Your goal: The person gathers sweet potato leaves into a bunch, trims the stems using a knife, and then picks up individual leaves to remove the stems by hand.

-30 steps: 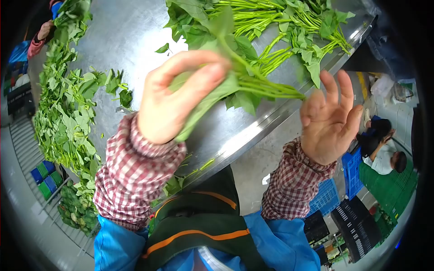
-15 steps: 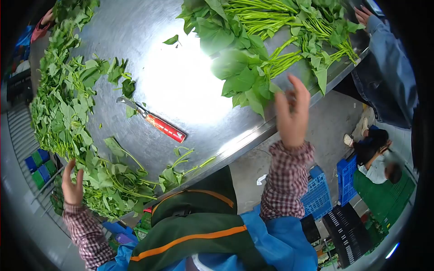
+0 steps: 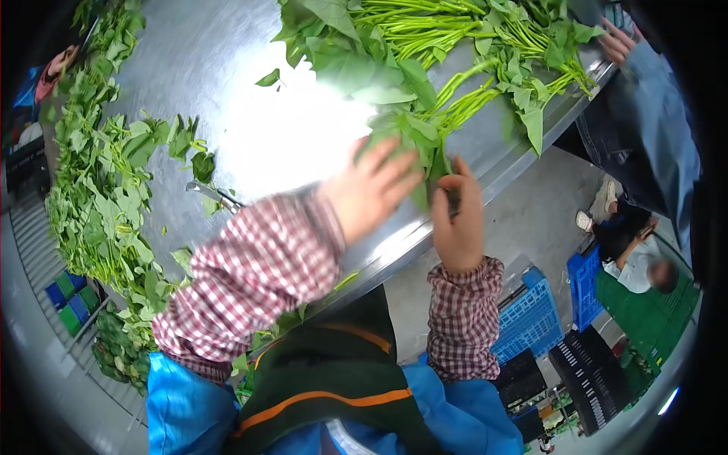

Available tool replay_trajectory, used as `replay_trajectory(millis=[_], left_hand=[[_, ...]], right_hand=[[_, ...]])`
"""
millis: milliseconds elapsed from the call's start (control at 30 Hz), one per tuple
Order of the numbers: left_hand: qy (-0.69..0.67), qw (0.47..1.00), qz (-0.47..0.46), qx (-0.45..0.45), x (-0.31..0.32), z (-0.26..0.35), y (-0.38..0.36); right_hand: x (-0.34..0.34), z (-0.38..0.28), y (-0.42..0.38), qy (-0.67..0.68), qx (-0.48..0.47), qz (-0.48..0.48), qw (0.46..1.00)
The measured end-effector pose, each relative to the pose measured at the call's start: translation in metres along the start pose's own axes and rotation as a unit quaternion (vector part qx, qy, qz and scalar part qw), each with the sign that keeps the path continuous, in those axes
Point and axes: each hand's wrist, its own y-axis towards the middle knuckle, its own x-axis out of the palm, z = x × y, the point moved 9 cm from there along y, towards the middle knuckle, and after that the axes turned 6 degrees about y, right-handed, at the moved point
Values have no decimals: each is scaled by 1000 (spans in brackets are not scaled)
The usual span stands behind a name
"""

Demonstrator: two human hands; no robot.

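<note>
A pile of leafy green stalks (image 3: 425, 45) lies on the steel table (image 3: 250, 83) at the upper right. My left hand (image 3: 373, 188), blurred by motion, reaches across with spread fingers onto the leaves (image 3: 413, 140) at the near end of that pile. Beside it, my right hand (image 3: 457, 220) is closed around stems at the table's edge. Both arms wear red checked sleeves. A red-handled knife (image 3: 214, 196) lies on the table, mostly hidden behind my left sleeve.
A long heap of cut greens (image 3: 98, 189) runs down the table's left side. Another person's hand and denim sleeve (image 3: 644, 91) are at the right edge. Blue crates (image 3: 531, 318) and a seated person (image 3: 637, 258) are on the floor below.
My left hand has swung from the low left heap across to the right pile, covering the knife. My right hand has dropped from open and raised to closed on stems.
</note>
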Motion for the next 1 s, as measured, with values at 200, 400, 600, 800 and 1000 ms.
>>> replay_trajectory(millis=[200, 400, 600, 800, 1000], left_hand=[[32, 998, -25, -37, 17, 3, -23], [18, 986, 79, -143, -59, -36, -42], [-26, 959, 106, -261, -48, -27, -198], [28, 883, -60, -465, 16, 33, -430], [59, 789, -22, -611, 3, 41, -508]], right_hand=[[33, 36, 20, 312, 215, 19, 925], [37, -4, 64, 113, 96, 27, 988], [11, -61, -9, -19, 6, 103, 995], [146, -129, -88, 141, -93, -233, 957], [225, -249, -120, 172, -228, -348, 893]])
